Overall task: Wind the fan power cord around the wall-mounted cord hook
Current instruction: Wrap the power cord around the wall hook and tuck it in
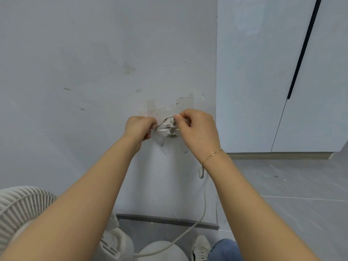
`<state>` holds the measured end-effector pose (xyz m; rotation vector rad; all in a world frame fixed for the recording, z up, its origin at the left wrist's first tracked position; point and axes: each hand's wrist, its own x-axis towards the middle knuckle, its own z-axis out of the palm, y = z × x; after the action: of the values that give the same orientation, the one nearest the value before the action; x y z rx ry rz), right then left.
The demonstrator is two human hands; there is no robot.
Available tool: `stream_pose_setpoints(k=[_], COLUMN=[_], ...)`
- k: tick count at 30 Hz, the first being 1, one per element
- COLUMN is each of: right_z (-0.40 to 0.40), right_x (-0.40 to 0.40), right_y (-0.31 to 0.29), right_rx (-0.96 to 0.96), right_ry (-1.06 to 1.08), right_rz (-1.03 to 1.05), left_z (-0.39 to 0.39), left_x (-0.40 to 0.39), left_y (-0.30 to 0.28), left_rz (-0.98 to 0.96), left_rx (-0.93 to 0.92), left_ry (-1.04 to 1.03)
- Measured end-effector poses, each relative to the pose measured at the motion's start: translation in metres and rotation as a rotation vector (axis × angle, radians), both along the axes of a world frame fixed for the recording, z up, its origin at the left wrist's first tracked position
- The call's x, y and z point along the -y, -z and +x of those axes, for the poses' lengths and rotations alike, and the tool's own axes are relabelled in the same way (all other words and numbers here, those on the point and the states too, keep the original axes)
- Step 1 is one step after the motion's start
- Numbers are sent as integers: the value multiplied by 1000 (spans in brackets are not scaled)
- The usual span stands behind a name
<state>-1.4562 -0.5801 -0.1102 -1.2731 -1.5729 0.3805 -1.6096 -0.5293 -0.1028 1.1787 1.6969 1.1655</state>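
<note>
A small wall-mounted cord hook (170,131) sits on the grey wall, with loops of the white fan power cord (204,204) bunched around it. My left hand (140,128) pinches a strand of the cord just left of the hook. My right hand (195,129) pinches the cord just right of it, and the strand runs taut between both hands above the hook. From under my right wrist the cord hangs down the wall and curves to the fan base (162,250) on the floor.
The white fan head (20,206) with its grille stands at the lower left, close under my left forearm. A wall corner (216,91) lies just right of the hook. My shoe (200,248) stands beside the fan base on the grey tiled floor.
</note>
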Motion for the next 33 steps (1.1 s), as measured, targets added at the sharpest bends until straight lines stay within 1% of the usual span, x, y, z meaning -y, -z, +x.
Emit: stream_pose_setpoints(k=[3, 7, 10, 12, 15, 20, 26, 28, 33], right_z=[6, 14, 16, 15, 11, 8, 17, 23, 32], right_x=[-1, -6, -9, -11, -12, -13, -18, -22, -25], right_y=[0, 5, 8, 9, 8, 6, 14, 19, 35], right_rx=[-31, -118, -198, -239, -292, -369, -436, -459, -455], right_ry=[33, 63, 81, 90, 68, 50, 97, 120, 174], right_rz=[16, 2, -19, -30, -39, -48, -73, -93, -147], left_z=[-2, -6, -8, -11, -14, -11, 6, 10, 4], left_x=[6, 12, 18, 21, 20, 15, 10, 9, 7], left_y=[-1, 4, 6, 9, 12, 13, 6, 5, 6], left_rz=[35, 212, 280, 308, 346, 353, 407, 418, 427], left_rx=[-95, -370, -431, -507, -612, -593, -686, -719, -667], left_ry=[51, 126, 232, 301, 320, 249, 136, 138, 222])
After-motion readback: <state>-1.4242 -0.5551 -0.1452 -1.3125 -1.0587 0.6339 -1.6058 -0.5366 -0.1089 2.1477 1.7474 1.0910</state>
